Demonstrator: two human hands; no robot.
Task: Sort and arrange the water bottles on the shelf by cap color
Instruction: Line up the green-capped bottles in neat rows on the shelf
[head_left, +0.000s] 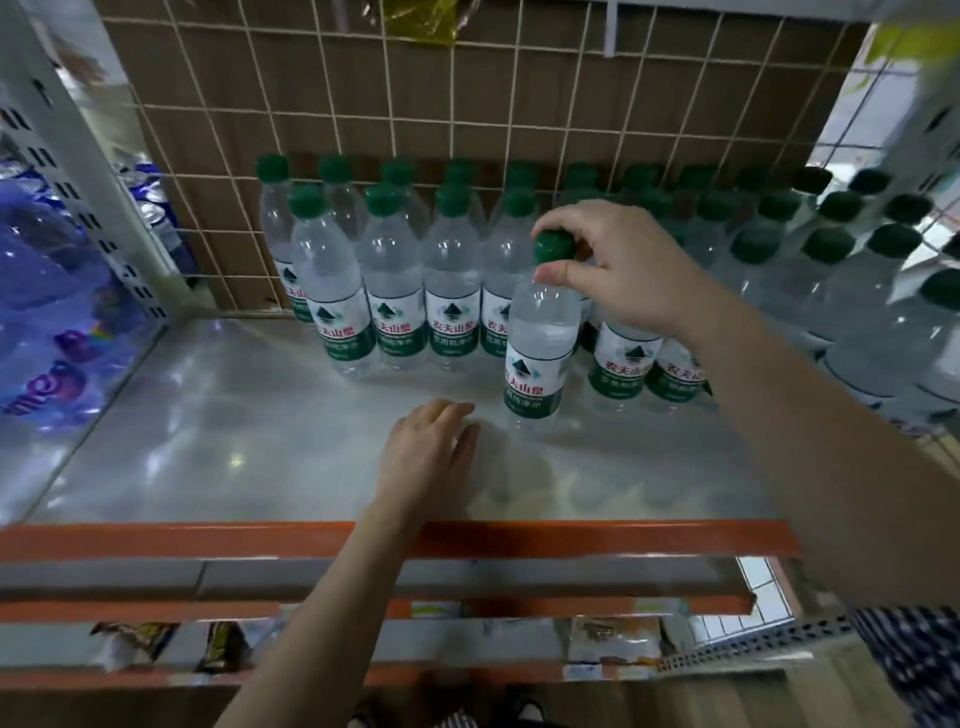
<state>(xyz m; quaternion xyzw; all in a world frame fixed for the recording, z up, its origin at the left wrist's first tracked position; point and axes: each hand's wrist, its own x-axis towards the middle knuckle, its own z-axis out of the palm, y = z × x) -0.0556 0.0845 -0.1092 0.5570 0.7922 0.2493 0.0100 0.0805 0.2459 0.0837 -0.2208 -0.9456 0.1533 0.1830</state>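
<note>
Glossy shelf (208, 441) under green-capped bottles (395, 280)

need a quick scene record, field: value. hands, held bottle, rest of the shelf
right hand: grips the held bottle from above, fingers round its green cap
held bottle: upright, in front of the rows; cannot tell if its base touches the shelf
left hand: palm down on the shelf, holds nothing
bottle rows: upright along the wire grid
cap colours in rows: green where clear
</note>
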